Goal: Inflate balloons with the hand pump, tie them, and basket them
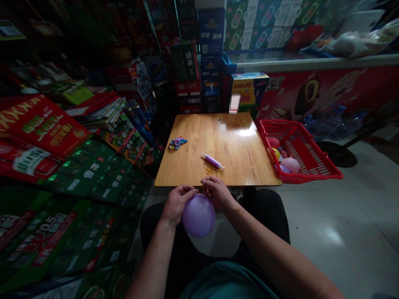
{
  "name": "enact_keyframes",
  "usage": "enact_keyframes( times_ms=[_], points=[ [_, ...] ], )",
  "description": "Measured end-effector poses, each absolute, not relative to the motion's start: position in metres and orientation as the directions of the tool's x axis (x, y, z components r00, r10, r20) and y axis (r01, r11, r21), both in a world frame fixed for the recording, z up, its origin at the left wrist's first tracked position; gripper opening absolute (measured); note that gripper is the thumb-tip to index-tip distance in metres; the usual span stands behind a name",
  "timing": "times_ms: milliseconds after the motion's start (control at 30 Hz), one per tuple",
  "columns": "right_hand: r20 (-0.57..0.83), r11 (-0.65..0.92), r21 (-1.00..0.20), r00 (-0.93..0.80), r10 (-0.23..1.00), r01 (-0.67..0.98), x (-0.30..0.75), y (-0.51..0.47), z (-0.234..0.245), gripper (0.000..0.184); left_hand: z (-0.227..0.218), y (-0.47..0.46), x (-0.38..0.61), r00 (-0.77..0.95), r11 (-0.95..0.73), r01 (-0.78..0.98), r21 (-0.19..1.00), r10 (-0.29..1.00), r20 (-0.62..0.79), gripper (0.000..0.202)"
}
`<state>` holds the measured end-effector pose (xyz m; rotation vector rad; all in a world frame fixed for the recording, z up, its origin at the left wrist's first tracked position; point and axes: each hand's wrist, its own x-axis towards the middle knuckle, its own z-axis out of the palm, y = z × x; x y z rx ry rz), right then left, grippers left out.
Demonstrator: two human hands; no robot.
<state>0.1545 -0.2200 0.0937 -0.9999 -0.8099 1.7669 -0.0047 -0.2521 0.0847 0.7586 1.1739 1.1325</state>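
An inflated purple balloon (198,216) hangs just below the near edge of the wooden table (237,145). My left hand (177,202) is closed on its left top. My right hand (216,192) pinches the balloon's neck, fingers pressed together. On the table ahead lie a small purple hand pump (213,161) and, beside it, a little pile of yellow rubber bands (209,169). A bunch of uninflated coloured balloons (177,143) lies at the table's left side.
A red plastic basket (307,155) with several inflated balloons (289,164) stands against the table's right edge. Stacked product boxes (77,166) crowd the left side and back. A chest freezer (311,83) is at back right; tiled floor (343,232) lies to the right.
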Motion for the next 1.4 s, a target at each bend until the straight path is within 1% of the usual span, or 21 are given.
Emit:
enact_keyframes(
  times_ms=[67, 133, 200, 267, 300, 367, 467, 533, 600, 700, 800, 900, 1033, 1167, 1267, 1400],
  points=[
    [-0.250, -0.321, -0.900, -0.253, 0.935, -0.295, 0.158, -0.222, 0.091, 0.011, 0.085, -0.252, -0.005, -0.036, 0.288, -0.337, 0.896, 0.947, -0.318, 0.028],
    [-0.186, -0.231, -0.964, -0.284, 0.941, -0.132, 0.160, -0.224, 0.091, 0.012, 0.086, -0.253, -0.004, -0.054, 0.267, -0.346, 0.899, 0.951, -0.304, 0.028],
    [-0.131, -0.130, -0.991, -0.314, 0.940, 0.024, 0.161, -0.227, 0.091, 0.013, 0.089, -0.252, -0.001, -0.041, 0.253, -0.312, 0.916, 0.959, -0.279, 0.027],
    [-0.113, -0.088, -0.992, -0.313, 0.943, 0.094, 0.163, -0.227, 0.093, 0.013, 0.093, -0.251, 0.003, -0.026, 0.250, -0.255, 0.934, 0.964, -0.265, 0.028],
    [-0.118, -0.095, -0.991, -0.300, 0.947, 0.092, 0.164, -0.227, 0.093, 0.013, 0.096, -0.250, 0.005, -0.034, 0.242, -0.228, 0.943, 0.966, -0.256, 0.030],
    [-0.131, -0.129, -0.991, -0.263, 0.956, 0.027, 0.170, -0.224, 0.095, 0.013, 0.099, -0.247, 0.006, -0.086, 0.207, -0.167, 0.964, 0.971, -0.223, 0.037],
    [-0.160, -0.192, -0.966, -0.186, 0.969, -0.172, 0.186, -0.215, 0.097, 0.017, 0.100, -0.243, 0.005, -0.202, 0.161, -0.059, 0.985, 0.965, -0.170, 0.045],
    [-0.204, -0.236, -0.922, -0.133, 0.970, -0.308, 0.202, -0.207, 0.098, 0.022, 0.099, -0.241, 0.005, -0.243, 0.164, -0.034, 0.986, 0.956, -0.167, 0.048],
    [-0.250, -0.263, -0.877, -0.087, 0.964, -0.402, 0.219, -0.200, 0.099, 0.026, 0.097, -0.242, 0.010, -0.198, 0.202, -0.100, 0.974, 0.956, -0.218, 0.051],
    [-0.289, -0.262, -0.836, -0.019, 0.957, -0.481, 0.248, -0.191, 0.096, 0.030, 0.098, -0.243, 0.030, -0.047, 0.289, -0.202, 0.936, 0.951, -0.304, 0.053],
    [-0.304, -0.234, -0.820, 0.051, 0.951, -0.523, 0.279, -0.183, 0.091, 0.032, 0.100, -0.237, 0.059, -0.004, 0.254, -0.209, 0.944, 0.966, -0.260, 0.054],
    [-0.283, -0.184, -0.855, 0.140, 0.949, -0.484, 0.313, -0.176, 0.088, 0.030, 0.104, -0.222, 0.091, 0.003, 0.175, -0.153, 0.973, 0.984, -0.176, 0.053],
    [-0.210, -0.120, -0.948, 0.296, 0.932, -0.296, 0.364, -0.166, 0.089, 0.026, 0.108, -0.194, 0.137, 0.109, 0.113, -0.037, 0.993, 0.988, -0.108, 0.052],
    [-0.134, -0.071, -0.985, 0.441, 0.888, -0.157, 0.421, -0.150, 0.086, 0.029, 0.111, -0.161, 0.192, 0.226, 0.051, 0.024, 0.998, 0.973, -0.055, 0.054],
    [-0.111, -0.040, -0.989, 0.534, 0.838, -0.144, 0.467, -0.136, 0.076, 0.031, 0.111, -0.133, 0.237, 0.299, -0.070, 0.044, 0.997, 0.953, 0.054, 0.052],
    [-0.135, -0.037, -0.985, 0.615, 0.777, -0.170, 0.529, -0.120, 0.061, 0.030, 0.106, -0.094, 0.297, 0.386, -0.224, 0.054, 0.973, 0.903, 0.187, 0.048]
  ],
)
